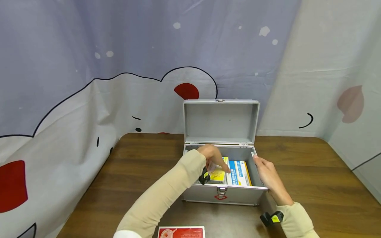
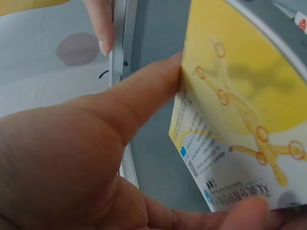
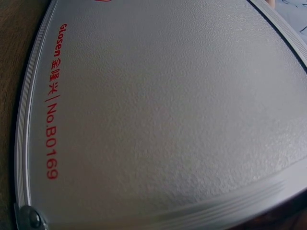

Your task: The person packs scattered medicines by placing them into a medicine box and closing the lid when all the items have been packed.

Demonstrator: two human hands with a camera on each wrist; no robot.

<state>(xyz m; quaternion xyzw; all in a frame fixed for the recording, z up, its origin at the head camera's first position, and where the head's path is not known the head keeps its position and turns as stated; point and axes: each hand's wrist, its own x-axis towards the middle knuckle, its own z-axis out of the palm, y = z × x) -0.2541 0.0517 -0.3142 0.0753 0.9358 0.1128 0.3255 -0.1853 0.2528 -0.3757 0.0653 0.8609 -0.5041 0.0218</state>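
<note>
An aluminium first-aid case (image 1: 202,193) stands on the table with its lid (image 1: 221,122) raised. My left hand (image 1: 212,156) reaches down inside, and in the left wrist view it holds a yellow-and-white medicine box (image 2: 244,96) between thumb and fingers. The box stands tilted there, a drawn figure with red circles on its face. To its right in the case lies a blue-and-white box (image 1: 239,173) with an orange edge. My right hand (image 1: 269,175) grips the right wall of the case at its rim; most of its fingers are hidden. The right wrist view is filled by the case's textured silver panel (image 3: 158,110).
A red-and-white box (image 1: 181,233) lies at the table's front edge. The wooden table (image 1: 143,162) extends to both sides of the case. A patterned curtain (image 1: 134,39) hangs behind. A white pointed object (image 2: 300,19) shows inside the case.
</note>
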